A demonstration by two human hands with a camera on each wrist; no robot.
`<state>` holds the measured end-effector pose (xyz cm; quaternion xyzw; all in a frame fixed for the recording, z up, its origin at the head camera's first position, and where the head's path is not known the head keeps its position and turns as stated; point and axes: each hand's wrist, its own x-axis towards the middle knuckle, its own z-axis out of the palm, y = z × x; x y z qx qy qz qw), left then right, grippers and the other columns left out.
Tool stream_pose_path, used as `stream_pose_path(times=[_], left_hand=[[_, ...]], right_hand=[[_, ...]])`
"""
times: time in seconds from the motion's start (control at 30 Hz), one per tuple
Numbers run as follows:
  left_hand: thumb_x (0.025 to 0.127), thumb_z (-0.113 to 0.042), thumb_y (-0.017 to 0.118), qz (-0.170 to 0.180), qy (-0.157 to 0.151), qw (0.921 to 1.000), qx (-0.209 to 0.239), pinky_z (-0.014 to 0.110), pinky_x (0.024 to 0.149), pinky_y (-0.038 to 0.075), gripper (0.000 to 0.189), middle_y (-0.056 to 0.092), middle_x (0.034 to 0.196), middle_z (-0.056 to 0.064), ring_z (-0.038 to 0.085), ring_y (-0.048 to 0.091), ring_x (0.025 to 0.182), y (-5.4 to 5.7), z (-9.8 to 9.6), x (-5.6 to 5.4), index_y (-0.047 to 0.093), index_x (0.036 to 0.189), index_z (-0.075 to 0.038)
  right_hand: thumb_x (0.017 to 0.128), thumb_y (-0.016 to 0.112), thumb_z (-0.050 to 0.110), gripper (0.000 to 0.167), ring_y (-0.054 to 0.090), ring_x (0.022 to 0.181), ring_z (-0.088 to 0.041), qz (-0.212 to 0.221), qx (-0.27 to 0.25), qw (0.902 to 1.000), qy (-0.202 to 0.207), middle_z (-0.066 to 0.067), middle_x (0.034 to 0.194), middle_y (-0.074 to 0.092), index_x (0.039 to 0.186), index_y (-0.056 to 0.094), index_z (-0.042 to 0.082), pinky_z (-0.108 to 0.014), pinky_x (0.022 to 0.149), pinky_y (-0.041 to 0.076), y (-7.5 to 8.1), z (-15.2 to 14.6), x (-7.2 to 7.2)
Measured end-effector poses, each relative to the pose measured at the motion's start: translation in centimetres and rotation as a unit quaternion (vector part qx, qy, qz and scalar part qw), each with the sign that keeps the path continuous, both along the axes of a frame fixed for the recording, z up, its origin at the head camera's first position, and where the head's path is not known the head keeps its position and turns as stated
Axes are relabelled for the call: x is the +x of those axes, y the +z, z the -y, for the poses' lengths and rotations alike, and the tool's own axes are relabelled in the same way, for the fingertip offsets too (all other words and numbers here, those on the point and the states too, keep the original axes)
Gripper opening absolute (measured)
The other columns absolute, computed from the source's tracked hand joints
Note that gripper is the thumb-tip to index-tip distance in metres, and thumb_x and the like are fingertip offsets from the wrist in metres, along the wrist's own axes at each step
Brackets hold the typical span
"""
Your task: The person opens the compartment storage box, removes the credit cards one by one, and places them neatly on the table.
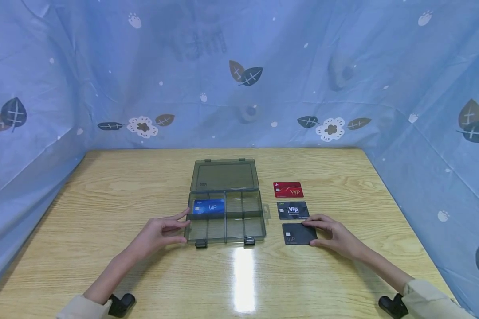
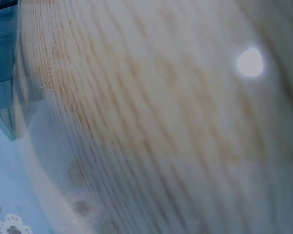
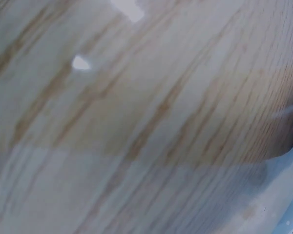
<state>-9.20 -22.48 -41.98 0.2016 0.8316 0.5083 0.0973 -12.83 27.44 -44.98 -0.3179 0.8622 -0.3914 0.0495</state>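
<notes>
A smoky clear compartment box [image 1: 234, 227] lies with its lid [image 1: 225, 175] folded back. In its back left compartment sits a blue VIP card [image 1: 209, 206]. My left hand [image 1: 159, 235] rests against the box's left side, thumb and fingers spread along the edge. To the right of the box, my right hand [image 1: 337, 237] holds a black VIP card [image 1: 297, 235] by its right end, fingers at the top edge and thumb at the lower corner. Beyond that card lie a dark Vip card [image 1: 293, 210] and a red VIP card [image 1: 288, 189]. Both wrist views show mostly tabletop.
The wood-grain table [image 1: 135, 177] carries the box and cards. A blue patterned cloth [image 1: 207, 88] hangs behind and along both sides. Two dark latches, including the right latch [image 1: 249, 240], stick out at the box's front edge.
</notes>
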Motion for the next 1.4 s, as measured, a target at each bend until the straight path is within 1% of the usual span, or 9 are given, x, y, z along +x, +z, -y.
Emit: stream_pose_path(times=[0.13, 0.33, 0.57, 0.67, 0.73, 0.93, 1.0, 1.3, 1.4], left_hand=[[0.078, -0.009, 0.077, 0.000, -0.006, 0.9999, 0.011, 0.031, 0.088, 0.055, 0.043, 0.039, 0.144, 0.025, 0.030, 0.058, 0.114, 0.04, 0.05, 0.09, 0.065, 0.116, 0.008], [0.079, -0.010, 0.077, 0.005, -0.005, 0.9999, 0.008, 0.032, 0.089, 0.054, 0.044, 0.038, 0.145, 0.024, 0.030, 0.057, 0.115, 0.03, 0.07, 0.11, 0.064, 0.117, 0.007], [0.079, -0.010, 0.077, 0.013, -0.003, 0.9999, 0.006, 0.033, 0.089, 0.054, 0.044, 0.038, 0.146, 0.023, 0.031, 0.057, 0.115, 0.03, 0.11, 0.07, 0.064, 0.118, 0.007], [0.079, -0.010, 0.077, 0.014, -0.004, 0.9998, 0.009, 0.034, 0.090, 0.054, 0.045, 0.037, 0.146, 0.023, 0.031, 0.056, 0.116, -0.01, 0.11, 0.05, 0.064, 0.118, 0.008], [0.079, -0.010, 0.077, 0.012, -0.005, 0.9999, 0.009, 0.034, 0.090, 0.053, 0.044, 0.038, 0.145, 0.023, 0.031, 0.056, 0.116, -0.04, 0.11, 0.04, 0.064, 0.118, 0.008], [0.079, -0.010, 0.077, 0.023, -0.003, 0.9996, 0.016, 0.032, 0.090, 0.053, 0.046, 0.036, 0.146, 0.023, 0.031, 0.056, 0.116, -0.17, 0.13, 0.05, 0.063, 0.119, 0.008], [0.079, -0.010, 0.077, 0.027, -0.003, 0.9995, 0.018, 0.031, 0.091, 0.053, 0.046, 0.036, 0.147, 0.022, 0.031, 0.055, 0.117, -0.22, 0.15, 0.06, 0.063, 0.119, 0.007], [0.080, -0.012, 0.077, 0.003, -0.005, 1.0000, 0.006, 0.032, 0.090, 0.054, 0.043, 0.039, 0.144, 0.024, 0.031, 0.058, 0.114, -0.23, 0.13, -0.02, 0.065, 0.118, 0.006], [0.080, -0.012, 0.077, 0.003, -0.005, 1.0000, 0.004, 0.032, 0.090, 0.054, 0.043, 0.039, 0.144, 0.024, 0.031, 0.058, 0.114, -0.14, 0.11, -0.05, 0.065, 0.118, 0.006]], right_hand=[[0.081, 0.077, 0.017, 0.045, 0.052, 0.115, -0.013, 0.004, 0.001, 1.0000, 0.001, -0.008, 0.121, 0.060, 0.123, 0.065, 0.005, -0.003, 0.098, 0.034, 0.17, 0.06, 0.05], [0.082, 0.077, 0.020, 0.045, 0.053, 0.114, -0.017, 0.009, 0.011, 0.9999, -0.004, -0.007, 0.123, 0.059, 0.123, 0.064, 0.007, -0.004, 0.097, 0.036, 0.40, 0.21, 0.11], [0.082, 0.077, 0.026, 0.047, 0.052, 0.118, -0.030, 0.019, 0.020, 0.9996, -0.010, -0.006, 0.126, 0.059, 0.123, 0.064, 0.010, -0.003, 0.101, 0.030, 0.56, 0.42, 0.12], [0.081, 0.077, 0.029, 0.050, 0.050, 0.120, -0.032, 0.034, 0.019, 0.9991, -0.013, -0.007, 0.128, 0.058, 0.125, 0.063, 0.010, -0.002, 0.102, 0.026, 0.55, 0.38, 0.10], [0.080, 0.078, 0.030, 0.053, 0.049, 0.123, -0.029, 0.046, 0.012, 0.9987, -0.014, -0.009, 0.129, 0.058, 0.127, 0.062, 0.010, -0.002, 0.103, 0.025, 0.51, 0.26, 0.05], [0.078, 0.080, 0.022, 0.054, 0.044, 0.122, 0.001, 0.081, -0.033, 0.9961, 0.003, -0.012, 0.127, 0.059, 0.126, 0.061, 0.007, -0.006, 0.102, 0.033, 0.33, -0.12, -0.28], [0.078, 0.080, 0.020, 0.051, 0.044, 0.120, 0.006, 0.085, -0.040, 0.9955, 0.007, -0.012, 0.125, 0.060, 0.124, 0.062, 0.007, -0.007, 0.101, 0.036, 0.26, -0.15, -0.40], [0.078, 0.080, 0.021, 0.048, 0.047, 0.117, 0.004, 0.084, -0.035, 0.9959, 0.002, -0.009, 0.122, 0.063, 0.122, 0.065, 0.009, -0.007, 0.099, 0.038, 0.12, -0.12, -0.60], [0.078, 0.080, 0.020, 0.047, 0.047, 0.117, 0.004, 0.081, -0.037, 0.9960, 0.002, -0.009, 0.122, 0.063, 0.122, 0.065, 0.009, -0.007, 0.099, 0.039, 0.18, -0.07, -0.57]])
